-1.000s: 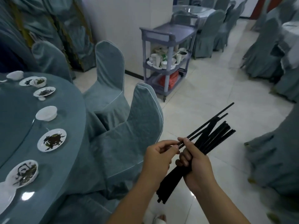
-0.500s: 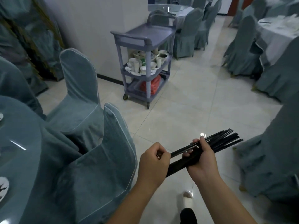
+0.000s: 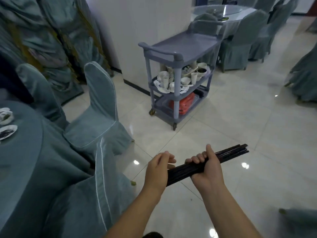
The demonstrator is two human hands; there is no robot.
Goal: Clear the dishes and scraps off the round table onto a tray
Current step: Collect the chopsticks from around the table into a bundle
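Pale glossy floor tiles (image 3: 240, 117) fill most of my feed. At 12 o'clock a grey three-shelf cart (image 3: 178, 56) stands beside a white pillar. Its middle shelf holds a heap of white cups and bowls (image 3: 181, 80), and its bottom shelf holds a red bag (image 3: 187, 103). At 9 o'clock I see the edge of the round surface (image 3: 22, 155), draped in blue-grey cloth. Small white plates (image 3: 7, 132) with dark scraps sit at its far left rim, and covered chairs (image 3: 101, 103) are drawn up beside it.

Both hands are low at 6 o'clock, over the floor. The right hand (image 3: 208, 171) grips a bundle of black chopsticks (image 3: 229, 152); its fingers (image 3: 197, 159) wrap round the bundle and its thumb lies along the top. The sticks slant from 8 o'clock up to 2 o'clock, and their ends poke out past that hand. The left hand (image 3: 157, 169) sits at the bundle's lower end with its fingers curled. I cannot tell whether it actually clasps the sticks. The bundle is well apart from the cart.
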